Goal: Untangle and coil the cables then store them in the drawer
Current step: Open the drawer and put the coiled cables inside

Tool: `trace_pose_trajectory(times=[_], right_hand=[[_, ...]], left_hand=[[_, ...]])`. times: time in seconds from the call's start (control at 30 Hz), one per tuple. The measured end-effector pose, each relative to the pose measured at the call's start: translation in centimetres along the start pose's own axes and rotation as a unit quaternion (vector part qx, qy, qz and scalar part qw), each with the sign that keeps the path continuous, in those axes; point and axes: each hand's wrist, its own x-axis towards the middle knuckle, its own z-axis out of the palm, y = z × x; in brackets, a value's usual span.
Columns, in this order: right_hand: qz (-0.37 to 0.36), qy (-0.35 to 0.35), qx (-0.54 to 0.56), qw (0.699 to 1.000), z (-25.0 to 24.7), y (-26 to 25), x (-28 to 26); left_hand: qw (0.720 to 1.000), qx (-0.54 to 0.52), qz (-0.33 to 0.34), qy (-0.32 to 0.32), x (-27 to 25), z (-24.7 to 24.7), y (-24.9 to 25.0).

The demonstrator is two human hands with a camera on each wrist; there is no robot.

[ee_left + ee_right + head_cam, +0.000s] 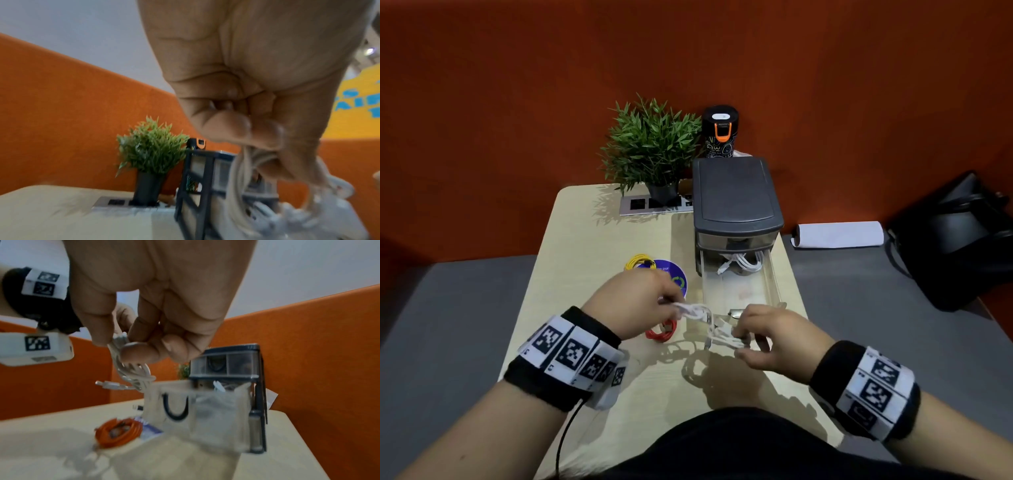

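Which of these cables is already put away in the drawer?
The white coiled cable at the back of the open drawer. The yellow cable and red cable lie on the table; another white cable is between both hands.

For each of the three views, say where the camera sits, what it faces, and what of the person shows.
Head: high, looking down at the table; both hands, both wristbands.
Left wrist: under the left hand, facing the plant and drawer unit.
Right wrist: under the right hand, facing the open drawer; left wristband shows.
All share the white cable.
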Motion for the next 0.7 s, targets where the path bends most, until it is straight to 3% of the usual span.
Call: trace_pose_trajectory(times=[0.1, 0.2, 0.27, 0.37, 0.53, 0.63, 0.7], right_hand=[[-0.004, 0.054, 0.036, 0.998, -1.8, -0.3, -0.3], [0.015, 0.114, -0.029, 0.993, -2.3, 0.3, -0.1], [0.024, 0.133, -0.091, 0.987, -2.3, 0.9, 0.5], [0.070, 0.095, -0.168, 0.979, -2.4, 1.5, 1.4], [0.113, 0.051, -0.224, 0.967, -2.0, 2.1, 2.8], [0.117, 0.030, -0.241, 0.963, -1.9, 2.1, 3.7], [0.110, 0.053, -0.248, 0.961, -1.7, 2.0, 4.4]], left_hand=[[0.993, -0.018, -0.006, 0.115, 0.3, -0.8, 1.3], [0.978, -0.063, -0.010, 0.198, 1.0, 0.1, 2.7], [0.977, -0.086, 0.003, 0.196, 2.0, 1.4, 3.3], [0.984, -0.088, 0.022, 0.154, 3.7, 3.5, 3.8], [0.995, 0.006, 0.014, 0.098, 6.0, 5.5, 3.2], [0.994, 0.030, 0.030, 0.100, 6.7, 6.0, 2.6], [0.989, 0.047, 0.061, 0.123, 7.0, 5.7, 2.5]])
